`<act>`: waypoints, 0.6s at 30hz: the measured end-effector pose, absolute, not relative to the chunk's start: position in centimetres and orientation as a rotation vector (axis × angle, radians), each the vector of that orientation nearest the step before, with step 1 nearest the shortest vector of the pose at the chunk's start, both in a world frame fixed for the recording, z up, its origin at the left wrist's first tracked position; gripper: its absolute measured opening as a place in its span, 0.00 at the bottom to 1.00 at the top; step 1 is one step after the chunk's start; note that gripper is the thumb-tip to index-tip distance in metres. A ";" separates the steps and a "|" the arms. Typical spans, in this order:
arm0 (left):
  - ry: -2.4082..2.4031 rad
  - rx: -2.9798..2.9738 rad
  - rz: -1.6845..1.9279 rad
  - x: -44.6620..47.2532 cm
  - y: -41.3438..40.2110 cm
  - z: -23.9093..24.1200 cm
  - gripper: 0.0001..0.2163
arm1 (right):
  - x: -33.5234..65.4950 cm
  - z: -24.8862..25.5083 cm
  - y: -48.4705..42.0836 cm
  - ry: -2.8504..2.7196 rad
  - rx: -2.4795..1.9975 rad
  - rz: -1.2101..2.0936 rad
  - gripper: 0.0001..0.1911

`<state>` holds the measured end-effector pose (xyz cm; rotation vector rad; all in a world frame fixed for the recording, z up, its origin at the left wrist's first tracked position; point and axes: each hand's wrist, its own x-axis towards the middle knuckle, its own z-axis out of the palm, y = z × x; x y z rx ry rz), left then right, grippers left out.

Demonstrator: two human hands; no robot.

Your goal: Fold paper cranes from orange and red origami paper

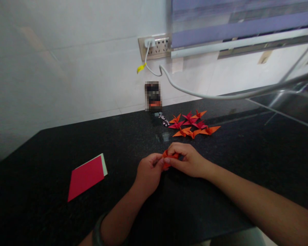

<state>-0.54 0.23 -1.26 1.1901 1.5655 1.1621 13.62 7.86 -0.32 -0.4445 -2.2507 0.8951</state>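
Both hands meet over the near middle of the dark countertop, around a small piece of folded orange paper (pixel 165 166). My left hand (pixel 149 172) pinches its left side between thumb and fingers. From the right, my right hand (pixel 187 160) grips the same paper, thumb and fingers pressed together on it. Much of the paper is hidden by the fingers, so its folded shape is unclear. Just beyond the hands lie several origami cranes (pixel 184 132) in orange and red.
At left on the black countertop (pixel 51 147) lies a stack of red paper squares (pixel 87 177) with pale green beneath. A blurred-out dark object (pixel 153 95) leans at the wall beside a patterned strap (pixel 163 119). A white cable (pixel 190 92) runs from the wall socket (pixel 159 48) to the right.
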 end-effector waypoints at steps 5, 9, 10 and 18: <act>1.583 1.211 1.163 -0.6 0.2 -1.4 0.08 | 13.6 -0.2 7.8 -2.247 -0.419 0.906 0.07; 1.566 1.190 1.173 -0.5 0.3 -1.3 0.07 | 13.7 -0.2 7.8 -2.242 -0.401 0.903 0.06; 1.563 1.185 1.177 -0.5 0.3 -1.3 0.07 | 13.7 -0.2 7.8 -2.240 -0.398 0.902 0.06; 1.558 1.183 1.191 -0.5 0.2 -1.2 0.07 | 13.7 -0.2 7.8 -2.241 -0.382 0.895 0.04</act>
